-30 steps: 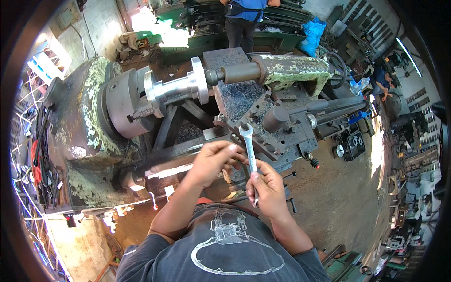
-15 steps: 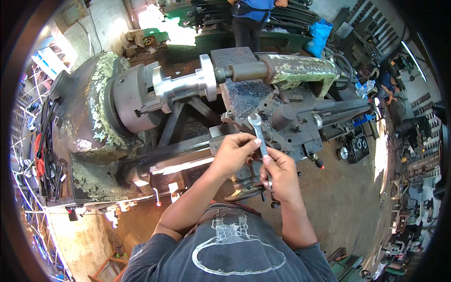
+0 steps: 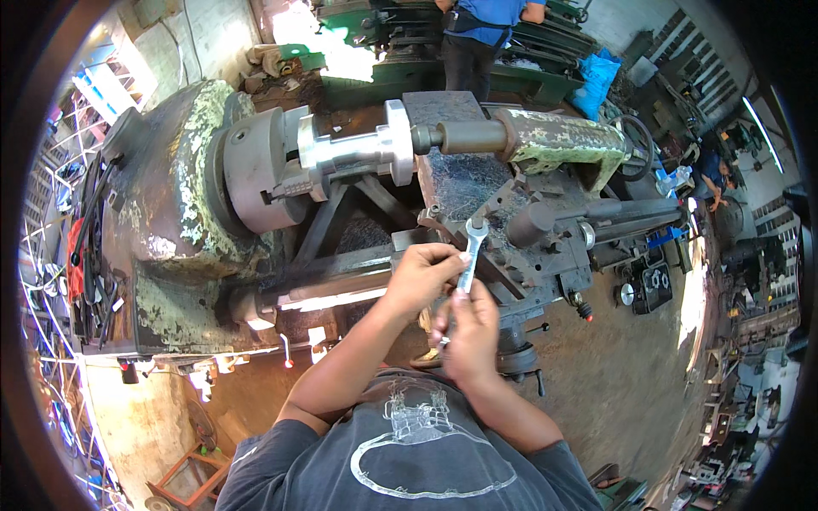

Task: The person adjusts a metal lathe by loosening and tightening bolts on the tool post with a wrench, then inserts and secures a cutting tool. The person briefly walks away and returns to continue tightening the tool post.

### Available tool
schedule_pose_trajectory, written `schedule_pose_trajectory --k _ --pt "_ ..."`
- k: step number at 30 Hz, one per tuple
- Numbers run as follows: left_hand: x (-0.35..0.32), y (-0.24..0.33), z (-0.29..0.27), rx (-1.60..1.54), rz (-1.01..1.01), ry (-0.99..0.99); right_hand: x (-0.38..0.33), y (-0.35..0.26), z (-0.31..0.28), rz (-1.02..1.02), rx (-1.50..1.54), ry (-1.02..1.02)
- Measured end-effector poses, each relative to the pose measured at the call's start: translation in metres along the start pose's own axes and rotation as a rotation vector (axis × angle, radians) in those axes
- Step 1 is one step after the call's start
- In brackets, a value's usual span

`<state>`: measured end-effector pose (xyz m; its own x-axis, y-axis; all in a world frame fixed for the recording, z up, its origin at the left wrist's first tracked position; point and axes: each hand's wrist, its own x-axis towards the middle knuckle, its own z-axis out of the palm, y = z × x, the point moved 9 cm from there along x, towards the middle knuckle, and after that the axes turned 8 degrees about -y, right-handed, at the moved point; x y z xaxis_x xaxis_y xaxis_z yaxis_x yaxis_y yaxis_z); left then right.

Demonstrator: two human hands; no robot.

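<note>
An open-ended wrench (image 3: 470,260) stands between my hands, its jaw end pointing away from me. My right hand (image 3: 473,336) is closed around its lower part, a little blurred. My left hand (image 3: 419,279) is closed beside the shank, thumb tip against it; its other fingertips are partly hidden. Just beyond the wrench jaw is the lathe's tool post area, with a dark round block (image 3: 528,225) to the right. Farther left, a shiny flanged metal workpiece (image 3: 354,153) sits between the chuck (image 3: 256,175) and the tailstock (image 3: 558,140).
The worn lathe headstock (image 3: 162,213) fills the left side. A tailstock handwheel (image 3: 637,149) stands far right. Beyond the lathe are a person in blue (image 3: 484,30) and a blue bag (image 3: 596,83). A black tray of parts (image 3: 652,283) lies on the floor at right.
My right hand has swung left and toward me, so the wrench now leans the other way, its jaw end to the right. The lathe has shifted slightly right in view.
</note>
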<state>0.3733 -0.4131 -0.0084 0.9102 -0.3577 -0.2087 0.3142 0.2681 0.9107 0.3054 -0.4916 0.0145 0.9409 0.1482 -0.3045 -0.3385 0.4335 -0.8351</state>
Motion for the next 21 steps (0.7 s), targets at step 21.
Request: schedule_pose_trajectory --k 21 --pt "0.013 0.008 0.007 0.005 -0.137 -0.087 0.005 0.005 0.021 0.043 0.336 -0.170"
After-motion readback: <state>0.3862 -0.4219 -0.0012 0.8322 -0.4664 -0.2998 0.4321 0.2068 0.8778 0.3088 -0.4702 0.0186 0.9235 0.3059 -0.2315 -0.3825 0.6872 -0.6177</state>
